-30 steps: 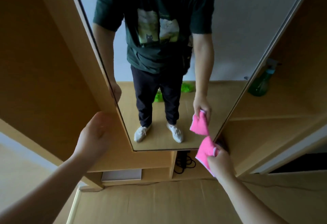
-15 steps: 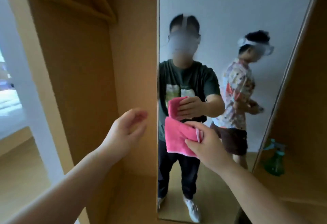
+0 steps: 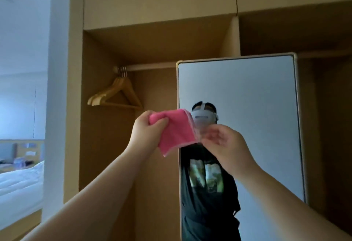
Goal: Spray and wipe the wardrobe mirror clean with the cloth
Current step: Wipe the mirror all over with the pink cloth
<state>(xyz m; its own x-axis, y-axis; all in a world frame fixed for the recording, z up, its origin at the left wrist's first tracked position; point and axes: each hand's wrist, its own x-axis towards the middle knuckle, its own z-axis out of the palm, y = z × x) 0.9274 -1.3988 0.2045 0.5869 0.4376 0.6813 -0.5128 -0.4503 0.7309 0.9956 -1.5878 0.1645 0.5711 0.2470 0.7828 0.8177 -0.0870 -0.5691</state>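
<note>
Cloth (image 3: 171, 132): pink, folded, raised in front of the mirror (image 3: 247, 92) at its left edge; contact with the glass can't be made out.

Your left hand (image 3: 146, 128) clenches the cloth's upper left corner, thumb on top. Your right hand (image 3: 226, 143) sits at the cloth's right edge, fingers blurred, so I can't tell whether it pinches the cloth or only touches it.

Likely reason for the two-handed hold: squaring the pad before wiping the upper glass.

Wooden hangers (image 3: 116, 96) hang in the bay left of the mirror.
</note>
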